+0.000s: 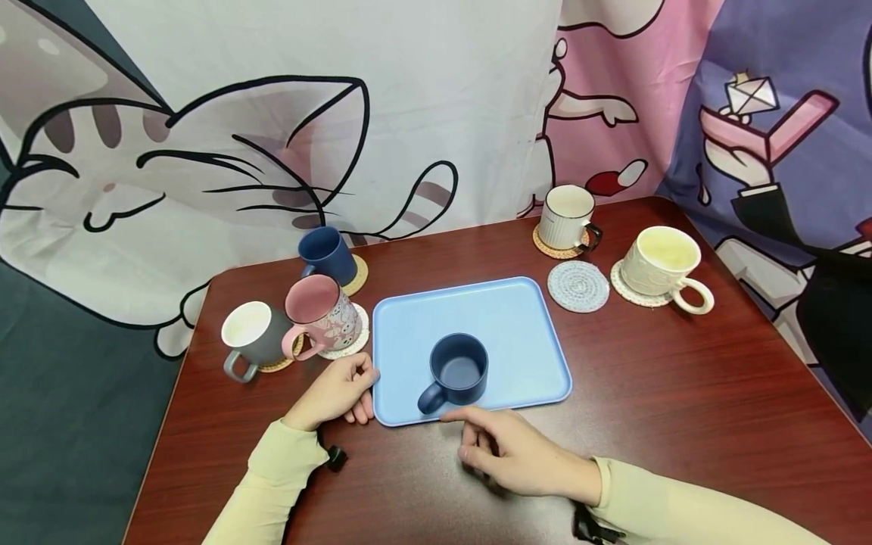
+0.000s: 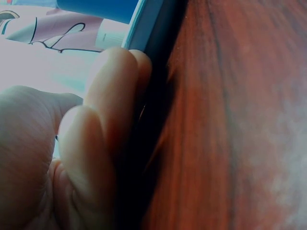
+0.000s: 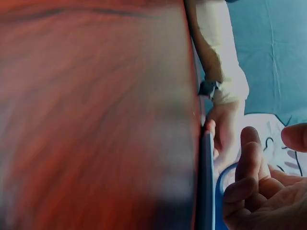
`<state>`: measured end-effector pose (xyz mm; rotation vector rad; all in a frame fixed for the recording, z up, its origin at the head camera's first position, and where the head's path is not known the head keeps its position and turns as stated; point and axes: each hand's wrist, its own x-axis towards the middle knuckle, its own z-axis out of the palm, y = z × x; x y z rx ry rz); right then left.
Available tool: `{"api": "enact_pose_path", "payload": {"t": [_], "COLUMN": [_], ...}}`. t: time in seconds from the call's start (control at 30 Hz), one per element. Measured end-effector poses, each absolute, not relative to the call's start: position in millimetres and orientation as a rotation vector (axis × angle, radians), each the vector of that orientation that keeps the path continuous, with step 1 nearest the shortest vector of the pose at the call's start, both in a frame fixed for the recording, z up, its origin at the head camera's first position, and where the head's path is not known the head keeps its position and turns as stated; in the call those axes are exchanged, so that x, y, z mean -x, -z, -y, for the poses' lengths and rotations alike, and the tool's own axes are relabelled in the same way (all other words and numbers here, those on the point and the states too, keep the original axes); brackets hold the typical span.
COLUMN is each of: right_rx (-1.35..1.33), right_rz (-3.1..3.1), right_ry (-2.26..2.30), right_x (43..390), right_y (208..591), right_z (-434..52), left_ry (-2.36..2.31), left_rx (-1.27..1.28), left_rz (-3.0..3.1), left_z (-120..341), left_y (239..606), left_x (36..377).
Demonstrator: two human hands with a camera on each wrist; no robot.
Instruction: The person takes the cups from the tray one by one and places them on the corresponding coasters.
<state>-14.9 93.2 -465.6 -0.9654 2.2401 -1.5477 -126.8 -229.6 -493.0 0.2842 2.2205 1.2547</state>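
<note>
A light blue tray (image 1: 518,341) lies on the table with a dark blue mug (image 1: 459,367) standing upright near its front edge. The mug's handle points to the front left. At the tray's left edge my left hand (image 1: 341,390) grips the rim with bent fingers; the left wrist view shows its fingertips (image 2: 112,72) against the tray's side. My right hand (image 1: 514,450) is just in front of the tray, its index finger reaching toward the mug's handle. In the right wrist view its thumb stands apart from the loosely bent fingers (image 3: 249,167), and nothing is held.
Left of the tray, a grey mug (image 1: 266,337), a pink mug (image 1: 337,322) and another blue mug (image 1: 334,257) stand on coasters. A white ribbed mug (image 1: 562,219) and a cream mug (image 1: 647,269) stand at the back right beside a bare pale coaster (image 1: 578,287).
</note>
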Motion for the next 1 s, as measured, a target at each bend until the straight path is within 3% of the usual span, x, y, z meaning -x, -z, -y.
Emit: {"api": "enact_pose_path", "payload": {"t": [0.67,1.0], "right_rx": [0.683,0.700], "right_rz": [-1.861,-1.851], "right_ry": [1.665,1.709], "right_x": [33,39], "right_y": [474,477], "right_z": [-58,-62], "left_ry": [-1.254,-1.259], "left_rx": [-0.290,-0.292], "left_rz": [-2.222,-2.218], "left_z": [230,229], "left_y": [494,492], "left_x": [127,127]}}
